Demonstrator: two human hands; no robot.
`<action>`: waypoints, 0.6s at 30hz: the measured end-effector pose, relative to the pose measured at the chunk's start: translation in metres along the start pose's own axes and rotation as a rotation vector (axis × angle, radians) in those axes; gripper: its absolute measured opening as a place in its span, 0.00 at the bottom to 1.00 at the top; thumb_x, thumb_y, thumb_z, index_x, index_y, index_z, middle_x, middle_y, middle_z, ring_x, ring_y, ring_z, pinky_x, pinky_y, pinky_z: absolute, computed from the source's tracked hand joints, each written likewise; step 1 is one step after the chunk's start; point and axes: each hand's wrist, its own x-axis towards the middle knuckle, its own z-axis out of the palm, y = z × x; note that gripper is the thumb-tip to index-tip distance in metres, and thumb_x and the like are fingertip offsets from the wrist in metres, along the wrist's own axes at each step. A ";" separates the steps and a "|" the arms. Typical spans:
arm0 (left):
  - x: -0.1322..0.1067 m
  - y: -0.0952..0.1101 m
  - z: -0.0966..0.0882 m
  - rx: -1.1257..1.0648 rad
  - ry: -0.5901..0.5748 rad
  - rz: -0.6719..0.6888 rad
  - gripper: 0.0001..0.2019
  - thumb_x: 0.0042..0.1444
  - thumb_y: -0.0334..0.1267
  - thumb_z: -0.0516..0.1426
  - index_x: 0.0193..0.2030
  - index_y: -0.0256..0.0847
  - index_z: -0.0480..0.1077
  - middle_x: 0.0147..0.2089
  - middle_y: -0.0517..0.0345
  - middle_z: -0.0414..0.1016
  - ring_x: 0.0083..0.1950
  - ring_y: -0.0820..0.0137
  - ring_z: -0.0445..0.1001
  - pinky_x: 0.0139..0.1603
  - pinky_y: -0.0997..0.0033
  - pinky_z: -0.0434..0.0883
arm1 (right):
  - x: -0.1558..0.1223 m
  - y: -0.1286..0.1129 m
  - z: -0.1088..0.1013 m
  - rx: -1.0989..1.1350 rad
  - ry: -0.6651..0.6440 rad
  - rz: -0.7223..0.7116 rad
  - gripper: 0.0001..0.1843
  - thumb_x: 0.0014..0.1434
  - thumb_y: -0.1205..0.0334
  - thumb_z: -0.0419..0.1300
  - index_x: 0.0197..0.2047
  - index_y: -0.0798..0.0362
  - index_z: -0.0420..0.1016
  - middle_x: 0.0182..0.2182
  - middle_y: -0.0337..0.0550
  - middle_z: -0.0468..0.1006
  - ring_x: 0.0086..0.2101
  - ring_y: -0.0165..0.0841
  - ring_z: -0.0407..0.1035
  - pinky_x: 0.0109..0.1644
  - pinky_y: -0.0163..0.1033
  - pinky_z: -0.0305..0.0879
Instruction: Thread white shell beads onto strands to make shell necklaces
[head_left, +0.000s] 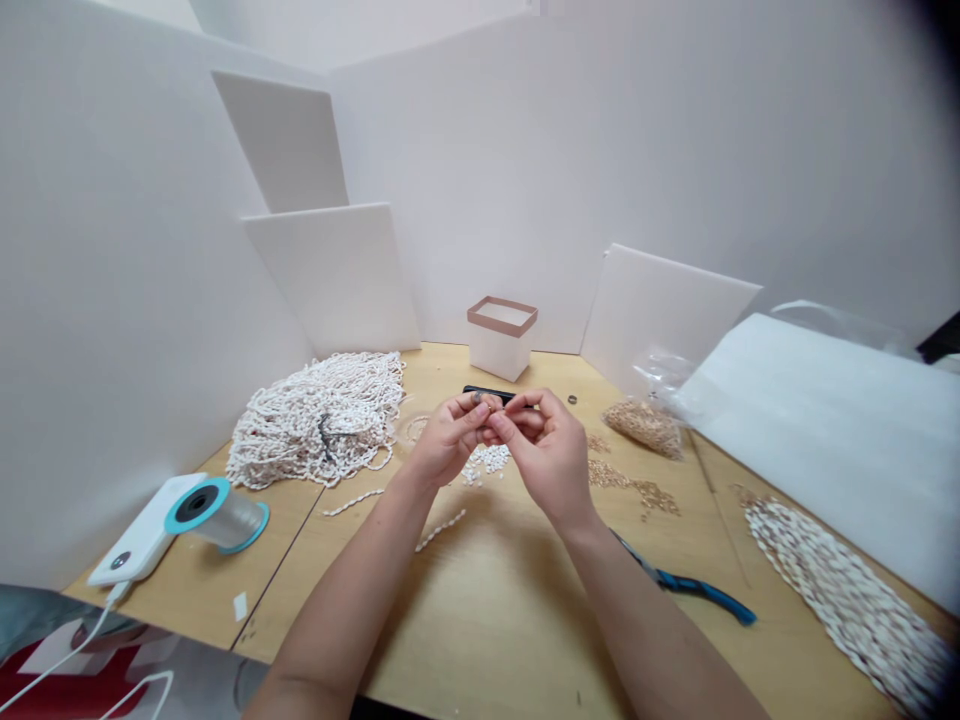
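Over the middle of the table, my left hand (452, 440) and my right hand (553, 450) meet at the fingertips. Both are closed in a pinch around something tiny, perhaps gold-coloured, too small to name. Beneath them lie loose white beads (490, 458), partly covered by the hands. A short white beaded strand (440, 530) rests beside my left forearm, and another strand (354, 502) lies farther left. Gold-coloured small parts (652, 496) are scattered to the right of my right hand. Behind my fingers shows a dark flat object (480, 391), mostly hidden.
A heap of white bead strands (300, 420), a spool of clear line (232, 520) and a white power strip (146, 530) stand left. Behind is a brown-rimmed box (501, 350). Blue-handled pliers (697, 587), a bag of gold pieces (645, 428) and shell-like strands (832, 590) lie right.
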 end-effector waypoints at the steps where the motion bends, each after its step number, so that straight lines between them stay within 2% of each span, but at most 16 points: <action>1: 0.000 0.000 0.000 0.002 -0.005 0.001 0.10 0.50 0.39 0.66 0.34 0.34 0.74 0.36 0.56 0.71 0.32 0.77 0.68 0.33 0.76 0.67 | 0.000 0.000 0.000 0.002 -0.001 -0.003 0.14 0.56 0.55 0.67 0.37 0.50 0.66 0.27 0.39 0.79 0.29 0.35 0.77 0.37 0.38 0.74; 12: 0.000 0.000 -0.001 0.009 -0.018 0.014 0.10 0.52 0.39 0.65 0.35 0.34 0.74 0.36 0.56 0.70 0.32 0.77 0.68 0.34 0.76 0.67 | 0.001 0.002 0.000 0.014 0.011 -0.023 0.14 0.55 0.55 0.67 0.36 0.51 0.67 0.27 0.40 0.79 0.29 0.35 0.77 0.36 0.38 0.75; 18: 0.000 0.002 -0.008 0.103 -0.036 0.050 0.10 0.52 0.39 0.65 0.36 0.35 0.75 0.37 0.55 0.71 0.32 0.76 0.68 0.34 0.74 0.67 | 0.000 0.001 0.001 0.073 -0.005 0.012 0.15 0.54 0.55 0.68 0.37 0.51 0.67 0.27 0.41 0.80 0.30 0.36 0.78 0.38 0.40 0.76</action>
